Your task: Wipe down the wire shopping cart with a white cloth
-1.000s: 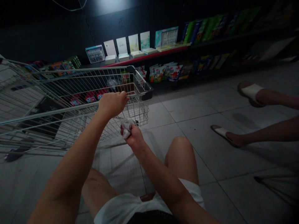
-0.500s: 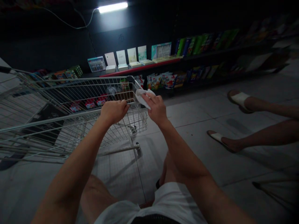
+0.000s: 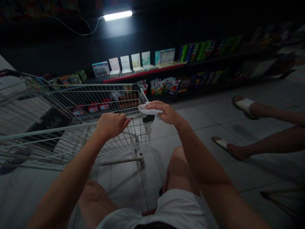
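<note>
A wire shopping cart [image 3: 78, 127] stands in front of me, reaching off to the left. My left hand [image 3: 113, 124] is closed around the top rail of its near side. At the cart's right end, my right hand [image 3: 164, 111] holds a white cloth [image 3: 150, 109], its fingers lying over the top. The cloth is bunched and rests at the corner of the rim, just above a dark corner piece [image 3: 149, 118]. Inside or behind the wire mesh, red packages [image 3: 93, 107] show through.
Behind the cart runs a dark shelf with a red edge [image 3: 143, 72], bearing upright cards, boxes and snack bags [image 3: 166, 85]. A lit tube lamp [image 3: 118, 15] hangs above. At right, another person's sandalled feet [image 3: 245, 106] rest on the tiled floor. Thin dark legs [image 3: 269, 195] stand lower right.
My right hand has moved slightly down and right with the cloth, turning flatter over the cart's corner. The dark corner piece now shows. My left hand keeps its grip on the rail.
</note>
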{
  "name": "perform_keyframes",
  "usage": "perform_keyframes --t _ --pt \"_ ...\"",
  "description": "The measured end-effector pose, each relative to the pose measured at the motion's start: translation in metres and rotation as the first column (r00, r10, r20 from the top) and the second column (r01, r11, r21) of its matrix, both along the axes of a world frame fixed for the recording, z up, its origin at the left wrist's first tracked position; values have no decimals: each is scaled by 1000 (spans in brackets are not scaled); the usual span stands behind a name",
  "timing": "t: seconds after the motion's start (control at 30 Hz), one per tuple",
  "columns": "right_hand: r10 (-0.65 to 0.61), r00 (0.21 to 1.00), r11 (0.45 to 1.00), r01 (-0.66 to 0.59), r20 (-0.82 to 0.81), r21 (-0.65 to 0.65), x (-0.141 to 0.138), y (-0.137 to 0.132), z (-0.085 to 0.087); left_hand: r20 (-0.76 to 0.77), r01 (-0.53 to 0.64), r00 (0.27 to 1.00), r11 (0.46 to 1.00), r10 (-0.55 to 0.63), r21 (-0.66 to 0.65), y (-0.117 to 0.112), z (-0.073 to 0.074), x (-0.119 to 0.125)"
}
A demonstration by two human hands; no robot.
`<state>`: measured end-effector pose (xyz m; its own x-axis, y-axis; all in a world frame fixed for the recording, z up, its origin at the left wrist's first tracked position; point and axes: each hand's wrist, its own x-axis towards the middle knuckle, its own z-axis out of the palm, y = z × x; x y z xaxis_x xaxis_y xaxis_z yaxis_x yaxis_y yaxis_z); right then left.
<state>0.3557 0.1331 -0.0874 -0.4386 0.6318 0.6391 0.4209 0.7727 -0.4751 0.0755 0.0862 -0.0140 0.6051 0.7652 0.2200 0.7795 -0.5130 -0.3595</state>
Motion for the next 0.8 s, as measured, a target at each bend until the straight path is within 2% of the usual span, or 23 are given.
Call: perform_keyframes --t 0.17,0.37,0.5,0.7,0.8 --pt "51 998 998 -50 38 -24 -2 2 6 33 88 996 996 -89 22 -22 0 -21" --pt "-2 998 1000 1 60 16 -17 31 2 57 219 973 973 -224 80 -54 -2 -56" --pt "-57 994 998 54 95 34 -22 43 2 102 268 957 963 -270 32 -69 -2 -82" --pt "-170 984 984 167 58 59 -40 26 -5 185 207 966 967 -178 -151 -62 6 -118" --pt "-285 956 957 288 -74 34 -65 3 -11 270 115 961 973 -58 -198 -57 17 -112"
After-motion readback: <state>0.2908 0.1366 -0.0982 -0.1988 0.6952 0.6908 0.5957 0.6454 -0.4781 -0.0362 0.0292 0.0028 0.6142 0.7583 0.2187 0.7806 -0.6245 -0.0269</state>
